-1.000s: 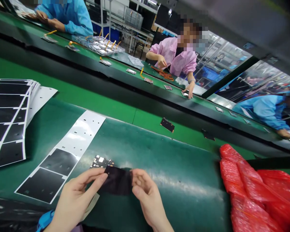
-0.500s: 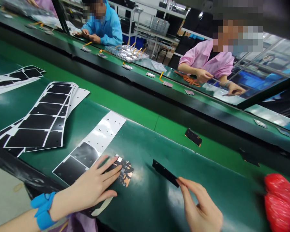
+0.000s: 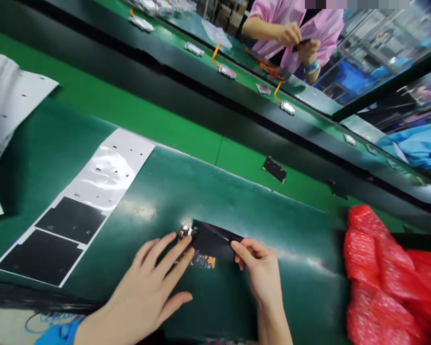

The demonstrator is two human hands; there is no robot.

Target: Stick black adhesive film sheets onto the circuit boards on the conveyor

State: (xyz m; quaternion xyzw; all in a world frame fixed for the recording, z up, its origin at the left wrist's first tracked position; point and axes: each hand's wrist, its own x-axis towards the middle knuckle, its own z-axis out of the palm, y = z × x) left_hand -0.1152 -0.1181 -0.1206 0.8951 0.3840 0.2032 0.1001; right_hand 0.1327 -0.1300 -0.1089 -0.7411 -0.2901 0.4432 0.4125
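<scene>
A small circuit board lies on the green mat, partly covered. My left hand rests over its left side with the fingers spread, the fingertips at the board. Between the thumb and fingers of my right hand is the right end of a thin black sticker. Its left part overlaps the upper part of the board, close to my left fingertips. Whether it touches the board everywhere I cannot tell. Left of my hands lies a white backing sheet with two black stickers on its near end.
More sticker sheets are stacked at the far left. A red plastic bag sits at the right. Beyond the mat's edge, a black-covered board lies on a green belt. Across the line, a co-worker in a pink sleeve handles a small part.
My right hand has brought the black sticker left, over the circuit board. My left hand stays spread at the board. The view has shifted, showing more of the red bag.
</scene>
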